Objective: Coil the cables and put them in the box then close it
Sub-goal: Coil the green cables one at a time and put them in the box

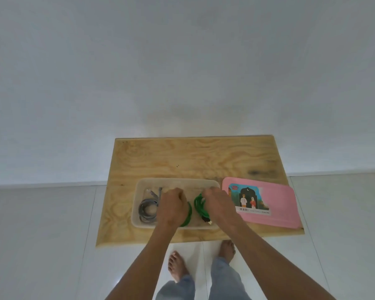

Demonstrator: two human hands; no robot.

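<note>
A clear plastic box (139, 187) stands open on the wooden table (182, 156). A coiled grey cable (147, 210) lies in its left end. Both my hands are inside the box, over a green cable. My left hand (173, 207) is closed over one green coil (188, 215), which shows only at the hand's right edge. My right hand (218, 204) grips another green coil (199, 205), whose dark plug (207, 219) points toward the box's near wall. I cannot tell whether the two coils are one cable. The pink lid (277, 202) lies flat to the right of the box.
The table stands against a white wall, on a white tiled floor. Bare wood lies behind the box and to its left. My bare feet and jeans show below the table's near edge.
</note>
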